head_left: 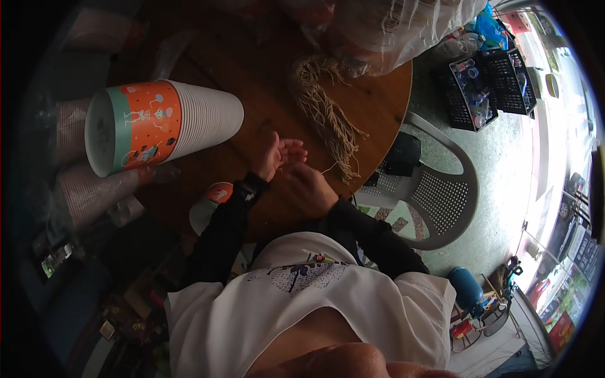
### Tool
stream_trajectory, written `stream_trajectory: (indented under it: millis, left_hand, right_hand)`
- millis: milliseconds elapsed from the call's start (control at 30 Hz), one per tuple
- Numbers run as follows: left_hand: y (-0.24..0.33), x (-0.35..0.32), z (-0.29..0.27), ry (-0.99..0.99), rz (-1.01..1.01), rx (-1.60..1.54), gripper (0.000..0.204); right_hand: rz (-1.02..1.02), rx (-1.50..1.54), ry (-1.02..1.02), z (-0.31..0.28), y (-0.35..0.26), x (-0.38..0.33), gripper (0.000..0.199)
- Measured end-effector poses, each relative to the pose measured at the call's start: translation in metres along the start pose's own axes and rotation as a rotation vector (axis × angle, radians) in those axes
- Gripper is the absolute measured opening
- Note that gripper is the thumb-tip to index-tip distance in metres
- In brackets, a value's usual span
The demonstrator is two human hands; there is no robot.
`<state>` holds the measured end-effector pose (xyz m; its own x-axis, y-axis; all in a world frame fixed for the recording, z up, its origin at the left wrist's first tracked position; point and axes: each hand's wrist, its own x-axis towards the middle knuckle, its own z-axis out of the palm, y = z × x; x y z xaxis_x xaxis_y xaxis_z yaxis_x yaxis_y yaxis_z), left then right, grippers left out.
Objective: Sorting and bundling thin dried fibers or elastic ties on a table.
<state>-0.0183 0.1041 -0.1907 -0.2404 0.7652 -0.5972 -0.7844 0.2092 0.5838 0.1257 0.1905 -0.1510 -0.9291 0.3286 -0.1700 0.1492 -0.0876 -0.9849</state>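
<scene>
Pinching 1 pale string (pixel 328 169) between right hand (pixel 309 189) and left hand (pixel 277 154), just beside the frayed string bundle (pixel 324 110) on the round wooden worktop (pixel 265 75). Left grip half open, fingers spread; right grip narrow, apparently closed on the strand. Best kept taut, drawn away from bundle, clear of cup stack (pixel 164 123).

My right hand (pixel 309 189) shows its back only, so the fingertips and whatever they pinch are hidden. The string (pixel 328 169) near it is too thin to follow; can't tell if my left hand (pixel 279 155) touches it. Plastic bag (pixel 403 25) is cut off by the top edge and covers the upper end of the string bundle (pixel 324 107). Crates' (pixel 491 85) contents are too small to tell. Small cup (pixel 211 205) is half hidden behind my left sleeve.
</scene>
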Motion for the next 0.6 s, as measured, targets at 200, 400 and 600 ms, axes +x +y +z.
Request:
stream_trajectory:
  millis: [200,400,600]
  left_hand:
    - [-0.018,-0.096,-0.028,0.125,0.200,0.466,0.024]
    - [-0.005,-0.168,-0.034,0.282,0.191,0.636,0.021]
    - [0.000,-0.213,-0.029,0.391,0.249,0.784,0.020]
  right_hand:
    - [0.023,-0.083,-0.038,-0.020,0.006,0.019,0.014]
    - [0.197,-0.434,-0.399,0.005,-0.026,0.017,0.024]
    - [-0.033,-0.017,-0.516,0.091,-0.033,-0.003,0.020]
